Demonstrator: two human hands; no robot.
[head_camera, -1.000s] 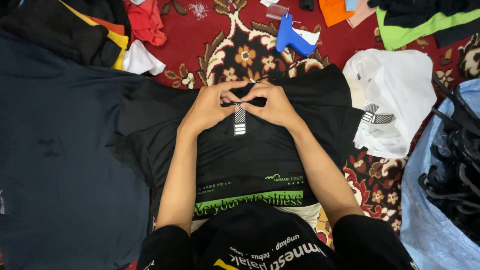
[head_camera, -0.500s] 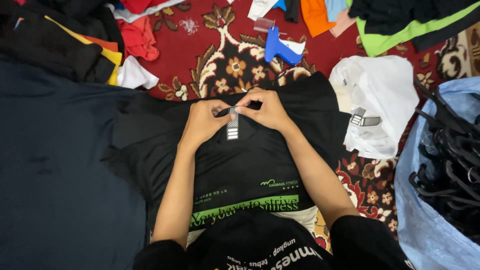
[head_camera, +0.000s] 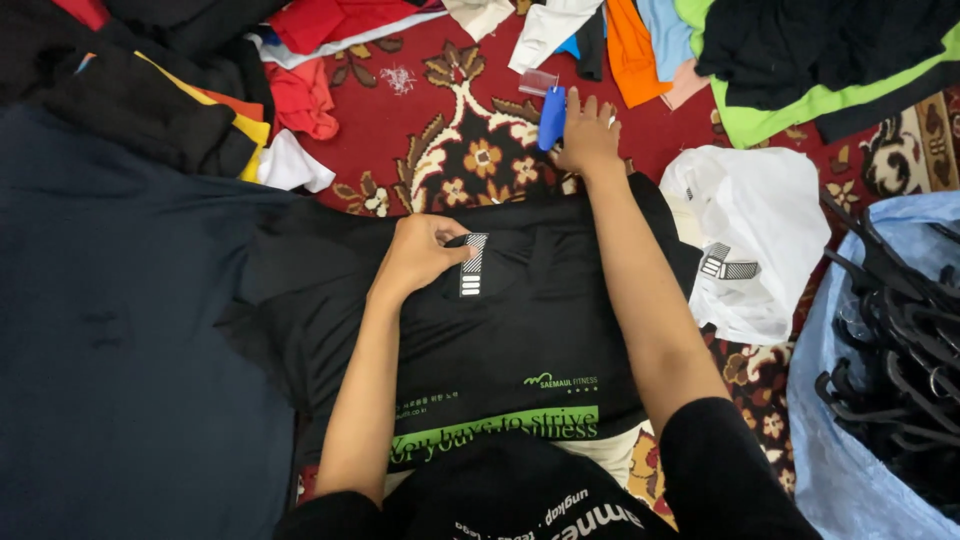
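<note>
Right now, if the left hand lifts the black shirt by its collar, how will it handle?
The black shirt would probably hang floppy, since it lies flat and creased on the patterned carpet. It looks thin, so likely light. The left hand pinches only the tag, so the fabric may slide.

Shirt: flat on the carpet, centre. Tag: on the shirt's far part, under the left hand. Tagging tool: on the carpet beyond the shirt, at the right hand. Bag: right of the shirt. Hangers: right edge. Clothing pile: far left corner.
</note>
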